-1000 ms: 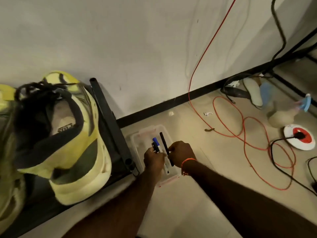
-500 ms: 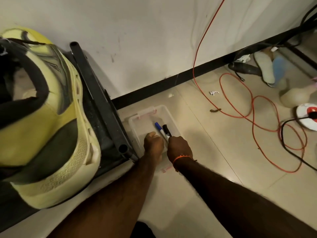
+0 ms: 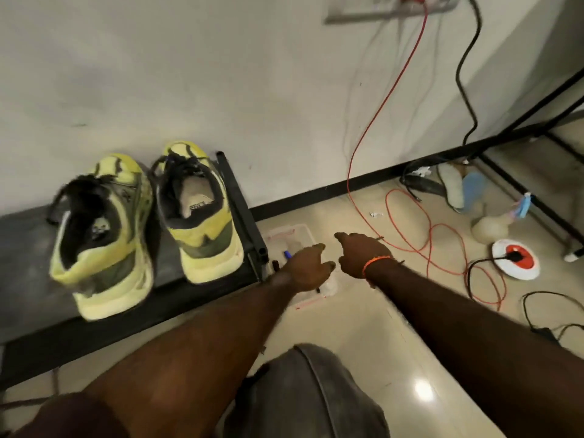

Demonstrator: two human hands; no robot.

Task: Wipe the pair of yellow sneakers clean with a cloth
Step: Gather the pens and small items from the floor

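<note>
Two yellow sneakers stand side by side, heels toward me, on a low black rack: the left sneaker and the right sneaker. To their right, on the floor, lies a clear plastic box holding a blue-capped marker and a dark marker. My left hand hovers over the box with loose fingers and nothing in it. My right hand, with an orange band at the wrist, is beside it, fingers spread and empty. No cloth shows.
An orange cable loops over the tiled floor to the right. A white and red socket reel with a black plug, a spray bottle and insoles lie by the wall. My knee is at the bottom.
Both hands have let go of the markers, which now lie in the box, and have lifted away open. The view has pulled back, showing both sneakers.
</note>
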